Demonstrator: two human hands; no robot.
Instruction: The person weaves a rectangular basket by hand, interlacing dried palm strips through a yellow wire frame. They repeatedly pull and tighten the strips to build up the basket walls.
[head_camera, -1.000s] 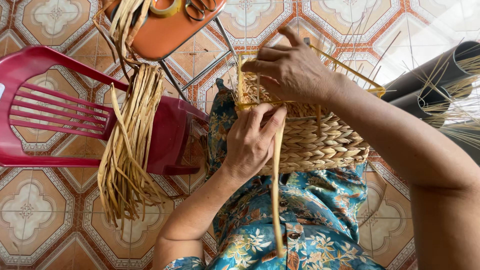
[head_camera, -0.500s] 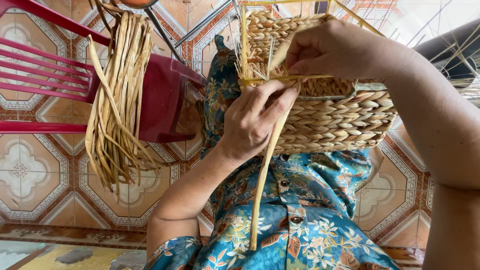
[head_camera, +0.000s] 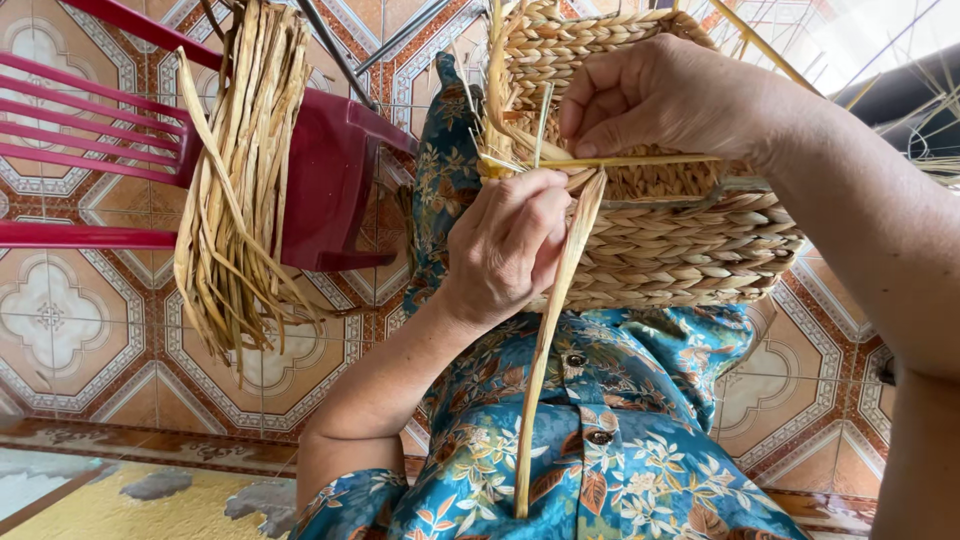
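Left of my hand a red plastic chair (head_camera: 330, 190) stands on the tiled floor (head_camera: 80, 320), its slatted back running off to the far left. A bundle of dried straw (head_camera: 240, 190) hangs over the chair's seat edge, its loose ends drooping toward the tiles. The tiles are terracotta and cream, with a star or flower figure set in each square. Below my hand, at the bottom left, lies a yellowish mat (head_camera: 130, 505) with grey patches. Above and to the right of my hand, bright daylight whitens the upper right corner.
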